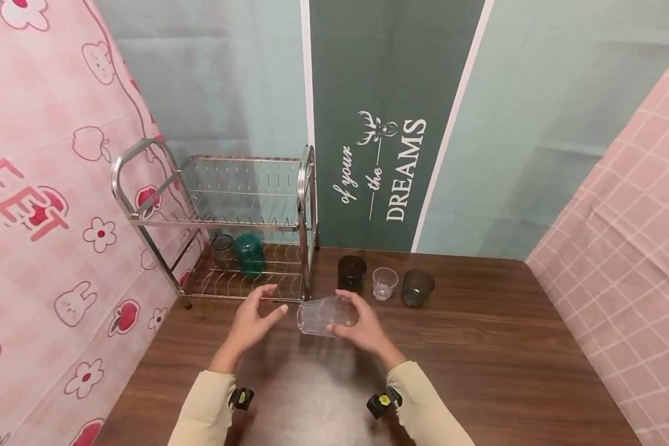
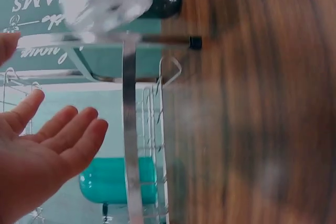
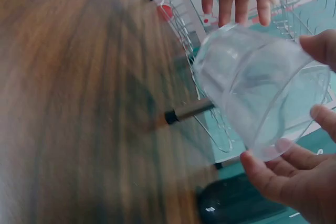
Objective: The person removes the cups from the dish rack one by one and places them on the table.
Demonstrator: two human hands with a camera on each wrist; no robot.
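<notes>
A clear glass (image 1: 319, 316) is held on its side above the table, its base pointing left. My right hand (image 1: 363, 325) grips it round the rim end, thumb on the near side and fingers on the far side. The right wrist view shows the same glass (image 3: 252, 85) with fingertips at its rim. My left hand (image 1: 253, 322) is just left of the glass's base, its fingers apart and holding nothing. In the left wrist view the left hand (image 2: 52, 145) has its palm turned up, away from the blurred glass (image 2: 107, 1).
A two-tier metal dish rack (image 1: 217, 223) stands at the back left, with a teal glass (image 1: 249, 254) and a grey glass (image 1: 223, 251) on its lower tier. Right of it on the table (image 1: 479, 359) stand a black glass (image 1: 352, 272), a small clear glass (image 1: 384, 284) and a smoky glass (image 1: 417, 287).
</notes>
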